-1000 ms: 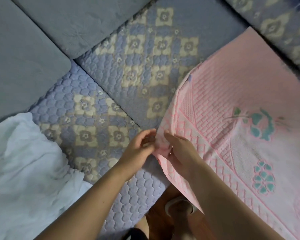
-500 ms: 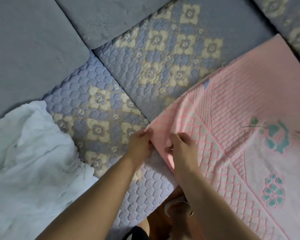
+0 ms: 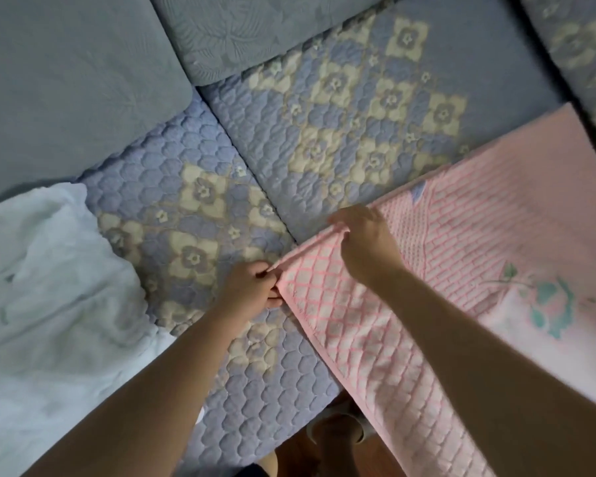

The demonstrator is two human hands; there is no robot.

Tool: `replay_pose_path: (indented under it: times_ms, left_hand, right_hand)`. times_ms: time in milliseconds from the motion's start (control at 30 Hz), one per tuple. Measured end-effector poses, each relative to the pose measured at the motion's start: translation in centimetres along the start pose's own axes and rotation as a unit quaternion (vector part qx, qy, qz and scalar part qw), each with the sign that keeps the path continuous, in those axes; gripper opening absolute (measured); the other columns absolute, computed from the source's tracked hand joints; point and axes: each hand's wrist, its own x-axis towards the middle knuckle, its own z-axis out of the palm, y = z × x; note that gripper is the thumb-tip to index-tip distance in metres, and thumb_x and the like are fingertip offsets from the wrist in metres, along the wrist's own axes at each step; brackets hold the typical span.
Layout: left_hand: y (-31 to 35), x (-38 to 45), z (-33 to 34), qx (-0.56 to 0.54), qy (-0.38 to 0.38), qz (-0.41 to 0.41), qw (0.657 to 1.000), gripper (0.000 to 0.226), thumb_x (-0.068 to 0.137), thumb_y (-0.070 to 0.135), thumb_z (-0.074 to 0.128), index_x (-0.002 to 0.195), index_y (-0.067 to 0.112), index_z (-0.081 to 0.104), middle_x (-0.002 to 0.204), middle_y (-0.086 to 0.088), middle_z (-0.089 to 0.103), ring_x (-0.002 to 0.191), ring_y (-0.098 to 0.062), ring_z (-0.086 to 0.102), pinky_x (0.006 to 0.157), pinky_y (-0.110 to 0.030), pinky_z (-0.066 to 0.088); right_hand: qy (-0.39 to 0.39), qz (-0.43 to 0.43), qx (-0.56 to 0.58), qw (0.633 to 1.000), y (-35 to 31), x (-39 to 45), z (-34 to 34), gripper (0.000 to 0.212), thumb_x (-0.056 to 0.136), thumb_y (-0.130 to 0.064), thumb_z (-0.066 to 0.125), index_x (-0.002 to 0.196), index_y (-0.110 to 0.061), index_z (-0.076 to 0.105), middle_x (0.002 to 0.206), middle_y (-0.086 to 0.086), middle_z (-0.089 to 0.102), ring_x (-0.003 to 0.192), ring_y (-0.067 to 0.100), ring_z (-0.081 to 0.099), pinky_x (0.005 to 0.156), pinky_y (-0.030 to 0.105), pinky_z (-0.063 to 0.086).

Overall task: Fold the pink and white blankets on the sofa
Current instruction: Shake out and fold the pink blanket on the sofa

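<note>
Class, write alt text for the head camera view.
Two hands pinch the near edge of a pink blanket on a quilted sofa: left hand at its corner, right hand further along. A crumpled white blanket lies left.

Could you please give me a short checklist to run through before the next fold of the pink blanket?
1. Left hand has the corner of the pink blanket: ok, its fingers pinch the corner.
2. Right hand has the edge: ok, it grips the same edge farther along.
3. Edge between the two hands is straight: ok, it runs taut from one hand to the other.
4. Pink blanket lies flat: ok where visible; its right part runs out of view.
5. Room on the sofa cushion for the fold: ok, the quilted cover beside the blanket is bare.
6. White blanket out of the way: ok, bunched at the left, apart from the pink one.
</note>
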Motion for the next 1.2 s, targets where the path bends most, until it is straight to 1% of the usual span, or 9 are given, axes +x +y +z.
replay_pose_path:
  times_ms: [167,333,467,567,633,767,900,1000,1200]
  left_hand:
    - [0.0,-0.1,-0.1,-0.023,0.003,0.008,1.0,0.017,0.105,0.019,0.052,0.097,0.015,0.066,0.093,-0.017,0.074,0.081,-0.031,0.075,0.072,-0.042,0.064]
    - [0.2,-0.2,-0.3,-0.037,-0.02,0.005,0.999,0.014,0.107,0.019,0.047,0.104,0.017,0.061,0.096,-0.015,0.073,0.08,-0.027,0.075,0.073,-0.04,0.064]
    - [0.5,-0.2,-0.5,-0.077,-0.027,-0.015,0.997,0.017,0.106,0.014,0.049,0.094,0.019,0.06,0.096,-0.016,0.07,0.085,-0.029,0.074,0.073,-0.041,0.063]
    - [0.6,0.0,-0.6,-0.089,-0.026,-0.023,0.995,0.017,0.104,0.015,0.053,0.09,0.023,0.059,0.092,-0.016,0.071,0.088,-0.034,0.074,0.079,-0.048,0.062]
    - [0.4,0.0,-0.7,-0.086,-0.029,-0.026,0.995,0.012,0.104,0.016,0.053,0.097,0.019,0.062,0.094,-0.016,0.072,0.088,-0.033,0.074,0.078,-0.047,0.063]
    - [0.0,0.2,-1.1,-0.087,-0.057,-0.028,0.994,0.024,0.105,0.017,0.052,0.123,0.006,0.061,0.107,-0.019,0.073,0.089,-0.03,0.075,0.075,-0.04,0.063]
    - [0.1,0.1,-1.5,-0.113,-0.069,-0.039,0.99,0.02,0.105,0.012,0.051,0.121,0.006,0.06,0.104,-0.018,0.073,0.088,-0.029,0.076,0.073,-0.038,0.064]
    - [0.4,0.3,-1.6,-0.121,-0.059,-0.056,0.989,0.024,0.103,0.004,0.048,0.125,0.0,0.057,0.105,-0.024,0.072,0.086,-0.032,0.076,0.071,-0.039,0.064]
    - [0.7,0.5,-1.5,-0.125,-0.048,-0.068,0.989,0.022,0.103,0.013,0.055,0.12,0.001,0.061,0.099,-0.022,0.074,0.086,-0.032,0.076,0.071,-0.041,0.064]
  right_hand:
    - [-0.159,-0.14,-0.216,0.953,3.7,3.5,-3.2,0.034,0.089,-0.025,0.073,0.123,-0.024,0.067,0.127,0.001,0.058,0.122,0.024,0.047,0.107,0.044,0.041]
    - [-0.169,-0.191,-0.23,0.939,3.4,5.3,-3.6,0.013,0.094,-0.03,0.068,0.101,-0.02,0.07,0.097,-0.002,0.069,0.094,0.02,0.063,0.083,0.036,0.052]
    - [-0.161,-0.136,-0.201,0.957,3.4,5.9,-3.7,0.007,0.099,-0.024,0.061,0.093,-0.021,0.063,0.085,-0.004,0.063,0.075,0.015,0.062,0.057,0.02,0.038]
    - [-0.177,-0.179,-0.251,0.935,2.2,5.9,-2.6,0.016,0.095,-0.036,0.063,0.107,-0.026,0.068,0.103,-0.008,0.069,0.1,0.016,0.064,0.09,0.033,0.048]
    - [-0.212,-0.225,-0.27,0.912,0.3,5.5,-1.2,0.025,0.09,-0.047,0.063,0.11,-0.033,0.066,0.106,-0.014,0.068,0.105,0.013,0.061,0.106,0.043,0.039]
    - [-0.263,-0.277,-0.2,0.902,-2.7,4.3,2.4,0.023,0.088,-0.048,0.067,0.105,-0.032,0.069,0.1,-0.016,0.068,0.101,0.011,0.054,0.102,0.04,0.034]
    - [-0.249,-0.26,-0.133,0.923,-2.7,4.1,4.5,0.015,0.093,-0.031,0.066,0.082,-0.024,0.073,0.079,-0.009,0.071,0.081,0.011,0.063,0.09,0.033,0.045]
    - [-0.218,-0.223,-0.046,0.949,-2.6,4.1,4.8,0.012,0.093,-0.027,0.07,0.083,-0.02,0.073,0.078,-0.009,0.07,0.076,0.011,0.063,0.082,0.027,0.045]
    - [-0.197,-0.209,-0.059,0.956,-2.6,3.6,5.7,0.011,0.093,-0.025,0.07,0.082,-0.023,0.068,0.083,-0.01,0.066,0.086,0.013,0.061,0.094,0.036,0.048]
